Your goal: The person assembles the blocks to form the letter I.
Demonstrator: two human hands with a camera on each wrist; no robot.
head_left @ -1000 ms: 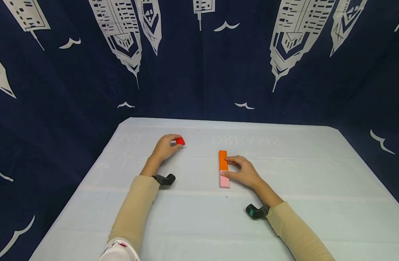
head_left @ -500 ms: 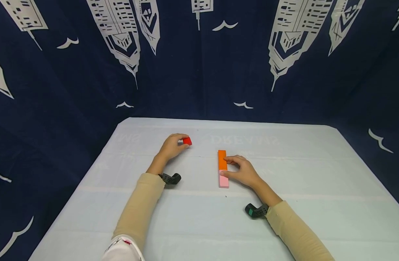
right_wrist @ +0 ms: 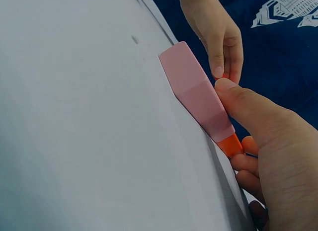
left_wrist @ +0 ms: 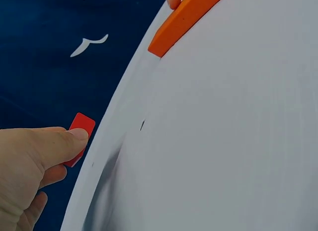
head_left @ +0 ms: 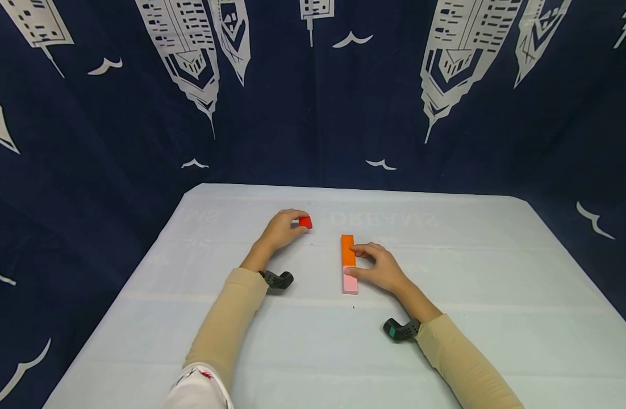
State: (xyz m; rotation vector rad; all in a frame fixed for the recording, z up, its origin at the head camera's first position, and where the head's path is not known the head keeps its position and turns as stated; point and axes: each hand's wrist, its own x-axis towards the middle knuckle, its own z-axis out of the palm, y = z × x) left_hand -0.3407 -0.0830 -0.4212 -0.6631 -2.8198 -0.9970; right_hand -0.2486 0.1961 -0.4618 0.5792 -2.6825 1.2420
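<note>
While both forearms lie on the bench (head_left: 446, 341), the left hand (head_left: 281, 229) pinches a small red block (head_left: 305, 222) between thumb and forefinger, fingers (left_wrist: 59, 144) curled round it. Block sits at the fingertips just above or on the bench surface, can't tell which; it is left of and slightly beyond the far end of the orange block (head_left: 348, 250). Near but apart, clear gap between them.

Right hand (head_left: 382, 268) rests against the right side of the orange-pink strip. Thumb tip presses the pink block (head_left: 350, 281) near the seam; the other fingers (head_left: 362, 248) are bent and touch the orange block's edge. Fingers loosely curled, not wrapped round the strip. Right wrist view confirms the thumb (right_wrist: 238, 99) on the pink block's long edge.

Orange and pink blocks lie flat, end to end, touching, pink nearer the person. Strip runs away from the person, around mid-bench.

Black wrist mounts (head_left: 278, 279) sit under both wrists. Dark blue cloth (head_left: 88, 142) with white skyscraper print hangs behind.
</note>
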